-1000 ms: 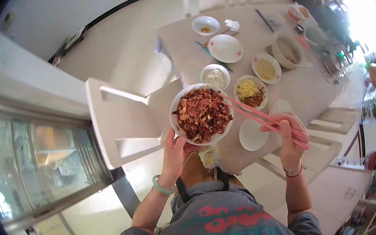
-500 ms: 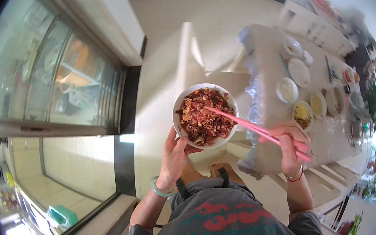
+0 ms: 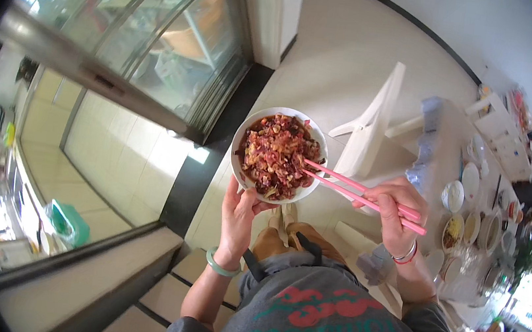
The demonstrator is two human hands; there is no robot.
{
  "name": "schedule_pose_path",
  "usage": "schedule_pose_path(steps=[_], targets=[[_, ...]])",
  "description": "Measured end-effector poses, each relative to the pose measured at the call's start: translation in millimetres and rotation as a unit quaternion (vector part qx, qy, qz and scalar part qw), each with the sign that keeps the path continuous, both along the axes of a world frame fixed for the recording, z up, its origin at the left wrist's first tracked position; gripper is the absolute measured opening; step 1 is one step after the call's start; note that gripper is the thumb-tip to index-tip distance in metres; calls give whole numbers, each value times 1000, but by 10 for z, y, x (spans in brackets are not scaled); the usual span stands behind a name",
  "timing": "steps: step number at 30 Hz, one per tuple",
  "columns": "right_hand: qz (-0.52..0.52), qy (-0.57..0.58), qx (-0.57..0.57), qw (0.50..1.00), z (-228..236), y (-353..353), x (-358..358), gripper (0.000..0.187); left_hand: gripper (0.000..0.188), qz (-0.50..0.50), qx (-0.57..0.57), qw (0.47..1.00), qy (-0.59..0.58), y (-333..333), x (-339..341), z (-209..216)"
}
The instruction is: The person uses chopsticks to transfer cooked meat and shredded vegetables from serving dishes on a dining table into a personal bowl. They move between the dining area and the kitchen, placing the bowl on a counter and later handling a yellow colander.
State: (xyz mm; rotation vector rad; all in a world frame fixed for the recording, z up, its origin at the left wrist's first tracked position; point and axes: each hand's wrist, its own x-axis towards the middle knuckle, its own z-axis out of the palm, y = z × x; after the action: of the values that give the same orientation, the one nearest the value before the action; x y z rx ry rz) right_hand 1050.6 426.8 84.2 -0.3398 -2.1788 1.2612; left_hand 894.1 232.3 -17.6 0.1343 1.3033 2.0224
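My left hand [image 3: 239, 214] grips the near rim of a white bowl [image 3: 237, 152], thumb at its side and fingers underneath. Inside lies a reddish-brown chopped food mixture [image 3: 278, 151], glistening with dark sauce. In my right hand [image 3: 397, 208] is a pair of pink chopsticks [image 3: 349, 188], fingers wrapped round their thicker ends. The tips are slightly apart and touch the right side of the mixture. A pale green bangle sits on my left wrist, thin bands on my right.
A sliding glass door [image 3: 181, 43] stands at the left, with a dark floor strip [image 3: 214, 153] below it. To the right are a white chair [image 3: 374, 126] and a cloth-covered table [image 3: 439, 137] bearing several bowls and plates. A green bin [image 3: 68, 225] is visible at far left.
My view has turned toward the doorway, so the table has shifted right and the glass door shows nearer. The chopsticks' tips have spread apart and moved to the bowl's right side.
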Motion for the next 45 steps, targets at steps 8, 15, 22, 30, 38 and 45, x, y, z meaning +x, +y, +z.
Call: schedule_pose_path(steps=[8, 15, 22, 30, 38, 45], targets=[[161, 33, 45, 985, 131, -169, -580, 7, 43, 92, -14, 996, 16, -530, 24, 14], [263, -3, -34, 964, 151, -553, -1053, 9, 41, 176, 9, 983, -41, -1026, 56, -22], [337, -4, -91, 937, 207, -977, -1680, 8, 35, 259, 25, 965, -44, -1603, -263, -59], [419, -39, -116, 900, 204, -1946, -2654, 10, 31, 302, 25, 953, -29, -2483, -1014, -5], [447, -42, -40, 893, 246, -2866, -3594, 9, 32, 327, -10, 945, -2, -3427, -1722, 134], [437, -18, -85, 895, 433, -3390, -4201, 12, 34, 343, 2, 939, -14, -4000, -2178, 132]])
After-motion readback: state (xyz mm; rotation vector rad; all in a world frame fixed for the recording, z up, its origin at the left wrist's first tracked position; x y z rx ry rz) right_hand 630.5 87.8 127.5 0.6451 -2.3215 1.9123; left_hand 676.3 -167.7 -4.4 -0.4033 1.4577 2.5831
